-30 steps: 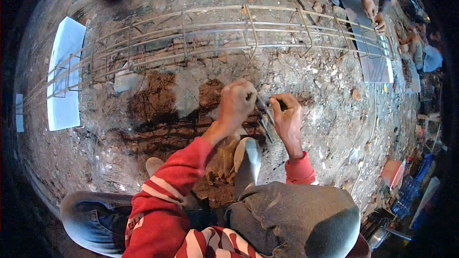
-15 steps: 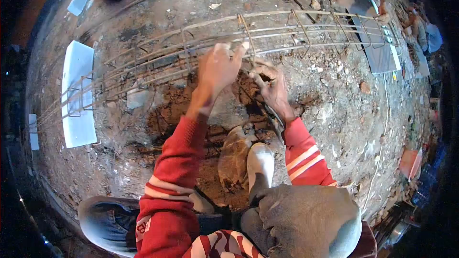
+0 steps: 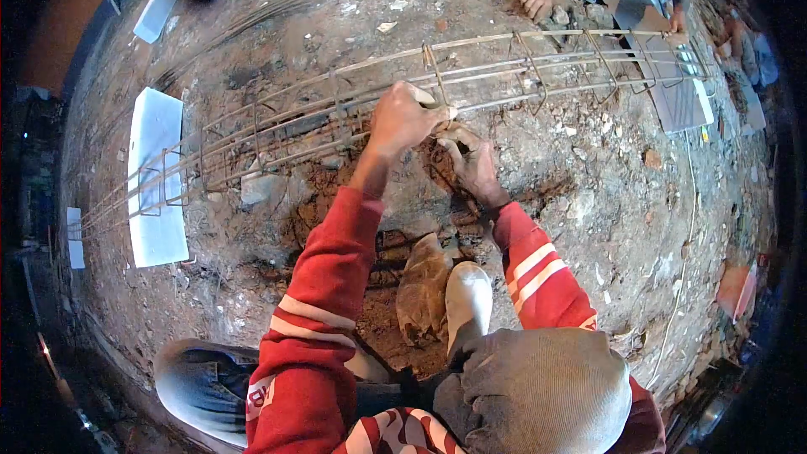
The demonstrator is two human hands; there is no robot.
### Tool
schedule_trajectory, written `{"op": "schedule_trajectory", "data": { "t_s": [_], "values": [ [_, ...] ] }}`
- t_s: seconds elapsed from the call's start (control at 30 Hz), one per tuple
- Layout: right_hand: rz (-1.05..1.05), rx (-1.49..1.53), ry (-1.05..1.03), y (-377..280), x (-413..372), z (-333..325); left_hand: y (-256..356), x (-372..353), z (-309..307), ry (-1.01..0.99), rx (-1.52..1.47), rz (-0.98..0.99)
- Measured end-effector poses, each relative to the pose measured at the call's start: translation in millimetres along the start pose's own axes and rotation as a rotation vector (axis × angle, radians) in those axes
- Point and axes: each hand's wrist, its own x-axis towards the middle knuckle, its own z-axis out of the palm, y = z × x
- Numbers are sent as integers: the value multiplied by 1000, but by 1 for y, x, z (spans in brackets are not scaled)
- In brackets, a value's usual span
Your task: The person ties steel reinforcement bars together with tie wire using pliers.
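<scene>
A long rebar cage (image 3: pixel 496 74) of thin steel bars and bent square stirrups stretches across the view. At its lower near bar, beside a stirrup (image 3: pixel 435 72), my left hand (image 3: pixel 402 120) is closed on the cage, thumb and fingertips at the crossing. Just below and to the right, my right hand (image 3: pixel 472 164) is closed with curled fingers close to the left fingertips. Whatever it pinches is too small or hidden to make out.
White blocks (image 3: pixel 157 193) lie under the cage's left end, and a panel (image 3: pixel 672 101) lies under its right part. A co-worker's hand (image 3: pixel 538 0) is on the ground; another hand (image 3: pixel 677 18) touches the cage. A crumpled brown bag (image 3: pixel 423 286) lies by my shoe (image 3: pixel 468 294).
My left hand has turned and come down toward the lower bar, nearer my right fingers. The co-worker's blurred hand now rests on the ground. The whole view has shifted slightly.
</scene>
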Motion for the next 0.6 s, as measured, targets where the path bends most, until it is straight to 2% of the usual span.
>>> {"op": "schedule_trajectory", "data": {
  "t_s": [0.03, 0.07, 0.13, 0.17, 0.27, 0.37, 0.43, 0.47, 0.53, 0.57, 0.6],
  "values": [
    [23, 5, 14, -1, -1, 2, -1, -5, 3, 116, 42, 101],
    [23, 10, 12, -2, -2, 2, -1, -9, 7, 117, 45, 97],
    [47, -43, -33, -1, -5, -2, -3, -19, 16, 257, -22, 147],
    [45, -43, -34, 1, -5, -2, -3, -23, 22, 333, 64, 215],
    [-3, -154, -8, -7, -7, -7, 1, -34, 31, 395, 42, 130],
    [-116, -247, 2, -35, -11, -28, 5, -32, 26, 331, -48, 47],
    [266, -191, -84, -59, -17, -56, 0, -27, 27, 312, -51, 20],
    [275, -83, -36, -70, -19, -70, -4, -23, 29, 286, -53, 5],
    [72, -170, -2, -97, 3, -98, -6, -18, 29, 294, 18, -2],
    [73, -185, -8, -108, 18, -107, -1, -17, 22, 235, -48, -65],
    [3, -417, -99, -116, 37, -113, 1, -16, 17, 175, -112, -124]
  ]
}}
